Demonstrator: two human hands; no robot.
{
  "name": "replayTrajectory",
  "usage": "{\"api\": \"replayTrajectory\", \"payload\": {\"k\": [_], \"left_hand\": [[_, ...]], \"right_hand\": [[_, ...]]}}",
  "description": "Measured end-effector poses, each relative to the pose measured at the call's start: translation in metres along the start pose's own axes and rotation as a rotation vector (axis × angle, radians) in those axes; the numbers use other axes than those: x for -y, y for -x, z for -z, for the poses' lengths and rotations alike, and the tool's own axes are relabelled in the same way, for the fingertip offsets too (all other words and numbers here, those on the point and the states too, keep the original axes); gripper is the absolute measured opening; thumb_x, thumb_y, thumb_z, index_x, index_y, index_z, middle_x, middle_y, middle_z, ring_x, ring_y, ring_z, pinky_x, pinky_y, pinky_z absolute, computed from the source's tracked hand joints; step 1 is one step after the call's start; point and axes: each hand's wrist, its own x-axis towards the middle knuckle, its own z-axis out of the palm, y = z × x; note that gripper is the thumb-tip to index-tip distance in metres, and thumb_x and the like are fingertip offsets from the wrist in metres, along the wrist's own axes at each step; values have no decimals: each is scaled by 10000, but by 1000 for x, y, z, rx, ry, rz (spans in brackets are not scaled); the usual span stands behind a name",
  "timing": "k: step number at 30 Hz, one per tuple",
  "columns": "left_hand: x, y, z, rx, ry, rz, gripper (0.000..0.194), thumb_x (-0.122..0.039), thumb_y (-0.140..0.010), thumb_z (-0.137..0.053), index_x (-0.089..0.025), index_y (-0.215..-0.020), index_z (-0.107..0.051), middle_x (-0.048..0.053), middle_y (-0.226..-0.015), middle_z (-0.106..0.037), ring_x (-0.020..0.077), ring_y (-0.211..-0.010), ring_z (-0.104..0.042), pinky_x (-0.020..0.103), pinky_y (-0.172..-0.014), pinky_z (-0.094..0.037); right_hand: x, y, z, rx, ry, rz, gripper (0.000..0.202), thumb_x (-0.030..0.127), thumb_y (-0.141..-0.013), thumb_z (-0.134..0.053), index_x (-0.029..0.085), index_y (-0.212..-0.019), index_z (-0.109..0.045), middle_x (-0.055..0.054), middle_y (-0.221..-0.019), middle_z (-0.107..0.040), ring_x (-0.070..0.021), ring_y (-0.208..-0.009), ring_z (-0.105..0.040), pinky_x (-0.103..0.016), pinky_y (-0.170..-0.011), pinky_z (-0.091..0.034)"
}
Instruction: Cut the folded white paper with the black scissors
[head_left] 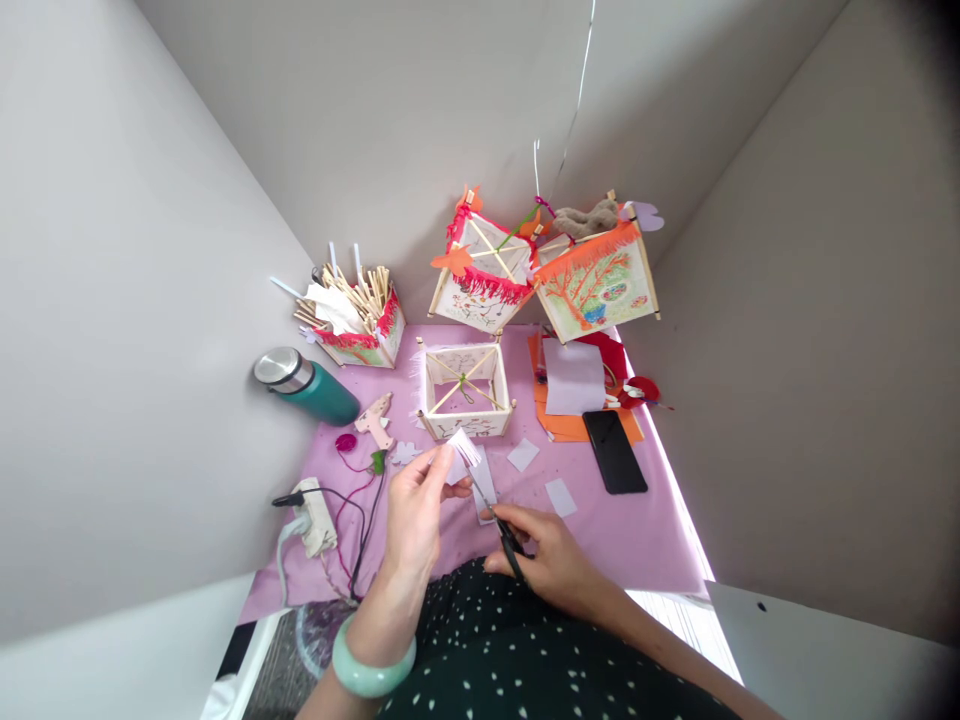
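Two bare hands work just above the near edge of the pink cloth-covered table (645, 540). The left hand (414, 510), with one pale green bangle (373, 668) on its wrist, pinches a small folded white paper piece (463, 449) between thumb and fingertips. The right hand (551, 560) is clenched round the black handles of one pair of scissors (495, 520), whose blades reach up to the paper's lower edge.

Three loose white paper squares lie on the cloth close by: one (484, 490) under the blades, one (561, 497) to the right, one (523, 455) a little farther. One black phone (614, 451) lies flat at the right. At the left sit one white power strip (313, 515) with cables, one cream glue gun (373, 420) and one teal bottle with a steel lid (307, 388) on its side.

Farther back, one open wooden-stick lantern frame (465, 392) stands mid-table, beside a stack of orange and red sheets topped by a white sheet (574, 378). One red-fringed paper box full of wooden sticks (358, 315) stands back left. Two painted lanterns with red and orange fringes lean at the far wall, the smaller (484, 272) left of the larger (598, 285).
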Motion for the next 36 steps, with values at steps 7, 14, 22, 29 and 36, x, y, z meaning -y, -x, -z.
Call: {"api": "replayTrajectory", "payload": {"k": [7, 14, 22, 29, 36], "left_hand": [[2, -1, 2, 2, -5, -12, 335, -442, -714, -754, -140, -858, -750, 50, -779, -703, 127, -613, -590, 263, -597, -517], [5, 1, 2, 22, -17, 17, 361, -453, -711, -755, -132, -877, -754, 67, -826, -715, 141, -630, -612, 274, -595, -524], [7, 2, 1, 31, -21, 25, 355, -443, -739, -740, -118, -882, -741, 61, -806, -704, 140, -642, -607, 265, -598, -516], [7, 2, 2, 22, -6, 37, 362, -444, -723, -753, -117, -879, -742, 55, -788, -700, 133, -610, -606, 264, -592, -519], [7, 2, 1, 25, -7, 44, 368, -435, -726, -753, -103, -884, -741, 64, -782, -703, 130, -608, -610, 266, -601, -534]], "right_hand": [[1, 0, 0, -12, 37, 33, 336, 379, -768, -732, 187, -1042, -705, 12, -735, -605, -129, -656, -521, -222, -616, -421], [3, -2, -2, -76, 70, 68, 322, 438, -810, -671, 189, -1011, -711, -18, -764, -647, -141, -651, -544, -241, -632, -453], [3, -4, -3, -95, 62, 71, 323, 442, -827, -639, 177, -1000, -704, -20, -750, -640, -141, -643, -539, -244, -629, -436], [-1, -2, -5, -102, 83, 70, 311, 408, -842, -627, 173, -1033, -699, -13, -745, -640, -140, -643, -544, -239, -622, -426], [-4, -3, -5, -137, 133, 112, 282, 384, -855, -622, 163, -1011, -703, -20, -730, -659, -139, -632, -562, -234, -615, -424]]}}
